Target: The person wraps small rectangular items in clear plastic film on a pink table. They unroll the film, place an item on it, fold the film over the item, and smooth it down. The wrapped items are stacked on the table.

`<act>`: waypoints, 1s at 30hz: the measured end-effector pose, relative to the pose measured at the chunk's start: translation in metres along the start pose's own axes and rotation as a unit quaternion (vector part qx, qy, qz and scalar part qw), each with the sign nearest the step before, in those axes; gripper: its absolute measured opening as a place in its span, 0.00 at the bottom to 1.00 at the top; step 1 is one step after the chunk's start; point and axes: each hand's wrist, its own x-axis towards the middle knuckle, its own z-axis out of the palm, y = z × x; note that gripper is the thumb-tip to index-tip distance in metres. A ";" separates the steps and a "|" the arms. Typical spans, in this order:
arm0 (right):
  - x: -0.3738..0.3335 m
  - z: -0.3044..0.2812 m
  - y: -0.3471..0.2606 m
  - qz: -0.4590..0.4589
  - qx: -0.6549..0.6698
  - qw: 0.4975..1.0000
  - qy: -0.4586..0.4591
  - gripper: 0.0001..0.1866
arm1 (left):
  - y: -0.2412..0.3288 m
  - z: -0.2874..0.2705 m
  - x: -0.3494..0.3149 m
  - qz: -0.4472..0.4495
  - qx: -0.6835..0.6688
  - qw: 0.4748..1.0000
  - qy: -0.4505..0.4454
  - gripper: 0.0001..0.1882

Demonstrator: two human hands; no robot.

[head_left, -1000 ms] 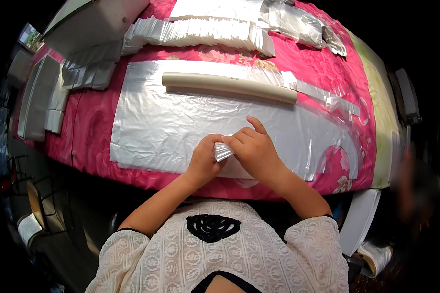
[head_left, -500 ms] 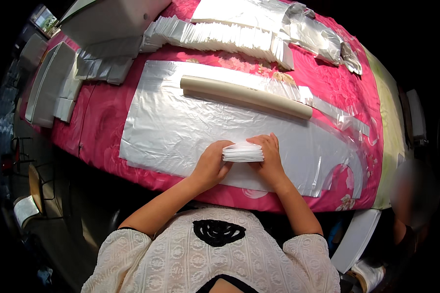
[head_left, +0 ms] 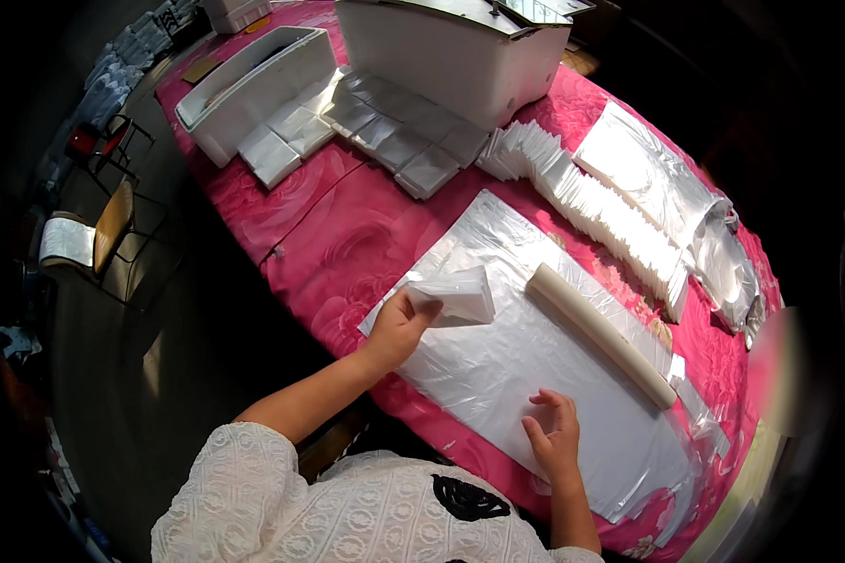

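Note:
My left hand (head_left: 402, 328) grips a stack of folded white sheets (head_left: 465, 295) by its near end, raised over the far left part of a shiny white plastic sheet (head_left: 479, 385). My right hand (head_left: 556, 433) is apart from the stack, above the near part of that plastic sheet. Its fingers are loosely curled with a gap from the thumb, and nothing is in them. A long beige tube (head_left: 599, 336) lies on the plastic sheet, beyond my right hand.
A pink flowered cloth (head_left: 324, 220) covers the table. A long row of folded white sheets (head_left: 591, 206) stands at the back, beside crumpled plastic (head_left: 723, 244). Flat silvery packets (head_left: 408, 131) lie before a large white box (head_left: 432, 66). An open white bin (head_left: 253, 89) and chairs (head_left: 113, 225) are at left.
Both hands held the stack before; my right hand has let go and sits apart. My left hand has carried the stack leftward toward the packets. The view has turned left.

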 end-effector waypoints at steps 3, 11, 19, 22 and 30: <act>0.003 0.015 -0.004 0.024 0.023 0.999 -0.026 0.22 | 0.022 -0.099 0.074 0.001 0.027 0.990 0.139 0.11; 0.019 0.044 -0.017 0.038 0.021 0.998 -0.054 0.19 | 0.037 -0.244 0.199 -0.110 -0.024 0.934 0.340 0.17; 0.023 0.047 -0.010 0.044 0.005 0.997 -0.055 0.16 | 0.032 -0.252 0.232 -0.142 -0.019 0.936 0.321 0.20; 0.025 0.051 -0.012 0.076 0.027 0.996 -0.034 0.16 | 0.041 -0.238 0.239 -0.158 -0.016 0.933 0.324 0.21; 0.025 0.052 -0.013 0.063 0.010 0.998 -0.022 0.15 | 0.078 -0.192 0.235 -0.125 -0.140 0.914 0.360 0.20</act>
